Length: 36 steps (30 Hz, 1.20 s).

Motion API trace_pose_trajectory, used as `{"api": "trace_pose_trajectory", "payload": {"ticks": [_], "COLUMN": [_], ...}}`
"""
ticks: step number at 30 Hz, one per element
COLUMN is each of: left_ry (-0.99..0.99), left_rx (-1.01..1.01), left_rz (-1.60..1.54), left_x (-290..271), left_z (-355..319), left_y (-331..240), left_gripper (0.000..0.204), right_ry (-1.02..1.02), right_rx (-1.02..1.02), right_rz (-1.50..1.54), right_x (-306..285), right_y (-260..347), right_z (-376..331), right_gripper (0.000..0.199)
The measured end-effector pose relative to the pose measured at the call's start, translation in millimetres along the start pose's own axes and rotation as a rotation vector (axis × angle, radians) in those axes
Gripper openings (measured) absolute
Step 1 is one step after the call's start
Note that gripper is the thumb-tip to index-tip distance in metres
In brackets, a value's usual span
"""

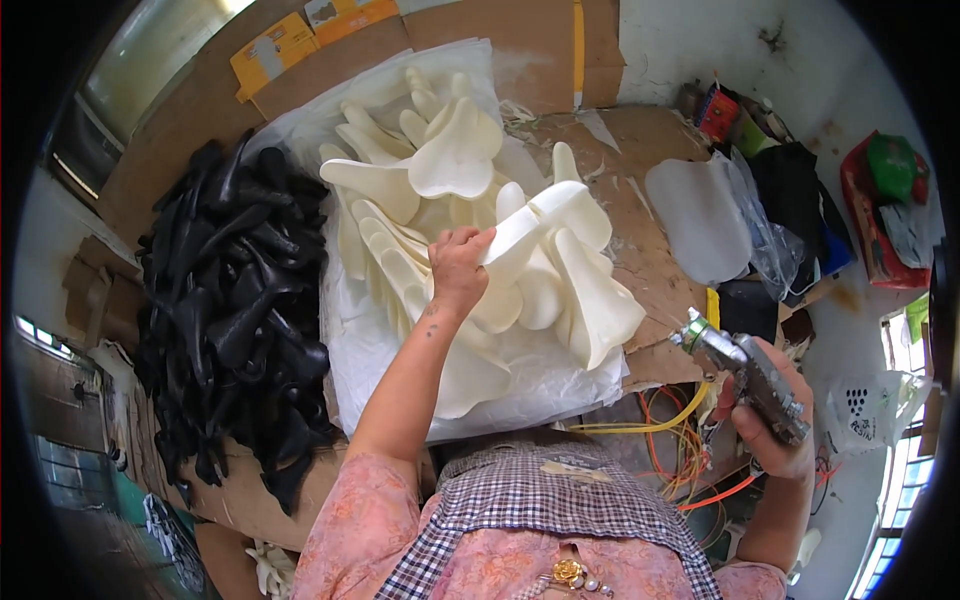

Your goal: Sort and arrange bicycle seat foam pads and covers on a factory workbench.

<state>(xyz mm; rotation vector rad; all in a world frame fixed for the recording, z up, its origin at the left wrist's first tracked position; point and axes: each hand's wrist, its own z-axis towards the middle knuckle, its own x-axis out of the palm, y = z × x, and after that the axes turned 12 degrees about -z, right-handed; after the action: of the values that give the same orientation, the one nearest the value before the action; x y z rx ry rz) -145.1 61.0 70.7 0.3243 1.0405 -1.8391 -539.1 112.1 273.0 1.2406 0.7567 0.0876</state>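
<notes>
My left hand (460, 268) is closed on one end of a cream foam bicycle-saddle pad (525, 222), lifted a little over the heap. Under and around it lie several more cream saddle pads (455, 160), stacked and tilted on white plastic sheeting (375, 390). At the right, my right hand (775, 420) grips a metal spray gun (755, 375) whose nozzle points up and to the left, apart from the pads. Part of the held pad is hard to separate from those behind it.
A big pile of black saddle-shaped pieces (235, 300) lies left of the sheeting. Yellow and orange hoses (665, 425) tangle below the spray gun. White sheets (697, 220), clear plastic and a red bag (880, 225) are at the right. Cardboard (540, 50) lines the back.
</notes>
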Motion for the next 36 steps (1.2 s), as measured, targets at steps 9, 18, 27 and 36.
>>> {"api": "trace_pose_trajectory", "payload": {"ticks": [9, 18, 27, 36], "left_ry": [-0.254, -0.245, -0.076, 0.325], "left_rx": [-0.514, -0.843, -0.814, -0.867], "left_rz": [-0.681, -1.102, -1.279, -1.252], "left_x": [-39.4, -21.8, 26.1, 227.5], "left_z": [33.5, 36.3, 80.3, 18.1], "left_y": [19.2, -11.3, -70.4, -170.6], "left_gripper": [0.061, 0.062, 0.058, 0.063], "right_ry": [0.011, 0.108, -0.150, -0.259], "right_rx": [-0.042, -0.112, -0.006, 0.233], "right_rz": [0.157, 0.199, 0.313, 0.337], "right_x": [0.0, -0.7, -46.4, -64.7], "right_y": [-25.6, -34.1, -73.5, -116.6], "right_z": [14.7, 33.3, -12.2, -80.0], "right_gripper": [0.072, 0.063, 0.071, 0.063]}}
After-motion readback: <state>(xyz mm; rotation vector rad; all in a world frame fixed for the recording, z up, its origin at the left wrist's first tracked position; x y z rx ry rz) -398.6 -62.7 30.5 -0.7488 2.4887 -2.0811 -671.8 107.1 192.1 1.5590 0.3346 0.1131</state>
